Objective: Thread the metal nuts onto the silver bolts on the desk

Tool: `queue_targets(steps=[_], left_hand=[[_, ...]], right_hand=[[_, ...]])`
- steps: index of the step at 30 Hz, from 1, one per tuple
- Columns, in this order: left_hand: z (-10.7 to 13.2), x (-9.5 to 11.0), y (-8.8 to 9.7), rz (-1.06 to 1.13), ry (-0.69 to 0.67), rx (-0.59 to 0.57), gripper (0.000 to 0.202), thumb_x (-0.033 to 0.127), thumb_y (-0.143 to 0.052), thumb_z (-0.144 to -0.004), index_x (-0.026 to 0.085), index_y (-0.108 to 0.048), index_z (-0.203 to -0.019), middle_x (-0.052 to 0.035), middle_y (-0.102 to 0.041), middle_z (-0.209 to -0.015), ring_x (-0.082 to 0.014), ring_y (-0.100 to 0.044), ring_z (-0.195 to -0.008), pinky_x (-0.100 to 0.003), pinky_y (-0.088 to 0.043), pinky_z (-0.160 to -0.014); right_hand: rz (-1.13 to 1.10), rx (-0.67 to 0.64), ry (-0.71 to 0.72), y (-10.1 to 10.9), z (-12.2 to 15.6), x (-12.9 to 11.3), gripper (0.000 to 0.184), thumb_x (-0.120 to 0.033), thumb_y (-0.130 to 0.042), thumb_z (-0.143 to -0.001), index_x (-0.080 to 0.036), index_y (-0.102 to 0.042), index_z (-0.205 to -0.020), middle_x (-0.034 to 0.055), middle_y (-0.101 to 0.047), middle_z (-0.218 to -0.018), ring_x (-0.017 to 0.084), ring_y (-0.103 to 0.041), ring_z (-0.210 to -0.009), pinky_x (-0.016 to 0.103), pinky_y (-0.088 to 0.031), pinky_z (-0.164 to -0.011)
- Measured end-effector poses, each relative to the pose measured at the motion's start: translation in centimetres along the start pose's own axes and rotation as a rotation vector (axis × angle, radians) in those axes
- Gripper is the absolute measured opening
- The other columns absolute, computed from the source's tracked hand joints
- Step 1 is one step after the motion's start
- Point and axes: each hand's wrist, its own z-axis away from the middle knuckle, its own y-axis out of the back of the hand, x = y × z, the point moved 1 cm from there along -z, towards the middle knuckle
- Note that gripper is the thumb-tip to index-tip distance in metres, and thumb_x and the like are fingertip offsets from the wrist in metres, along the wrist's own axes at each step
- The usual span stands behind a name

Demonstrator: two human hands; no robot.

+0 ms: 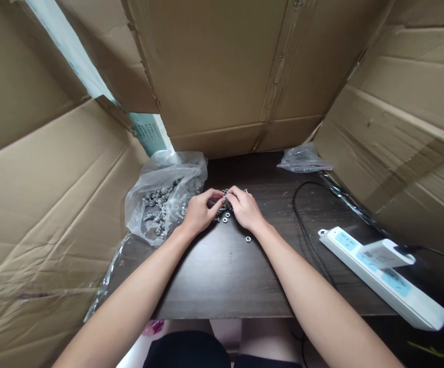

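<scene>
My left hand [202, 209] and my right hand [245, 207] meet over the middle of the dark table. The thumb and fingers of both are closed around a small metal fastener [225, 196]; whether it is a nut, a bolt or both together I cannot tell. Just below the fingertips lie loose hex nuts [225, 220] and other small metal pieces, partly hidden by the hands. One single nut [248, 239] sits apart, near my right wrist. Beside my left hand, a clear plastic bag [135, 204] lies open with many bolts [162, 203] inside.
Cardboard walls [222, 66] enclose the dark table [222, 286] at the back and both sides. Another clear plastic bag [304, 158] lies at the back right. A white power strip [375, 281] with a plugged-in adapter [386, 254] and a black cable [296, 204] occupy the right side.
</scene>
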Motion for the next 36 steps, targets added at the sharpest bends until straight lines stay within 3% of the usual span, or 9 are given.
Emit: queue_targets(steps=[36], left_hand=[[0.04, -0.04, 0.04, 0.023, 0.005, -0.007, 0.013, 0.025, -0.066, -0.091, 0.018, -0.072, -0.101, -0.0036, -0.078, -0.094, -0.0168, -0.074, -0.083, -0.026, -0.058, -0.073]], right_hand=[[-0.007, -0.019, 0.008, 0.01, -0.08, 0.09, 0.022, -0.034, -0.041, -0.094, -0.022, -0.054, -0.082, 0.0035, -0.065, -0.081, 0.021, -0.06, -0.078, 0.031, -0.037, -0.073]])
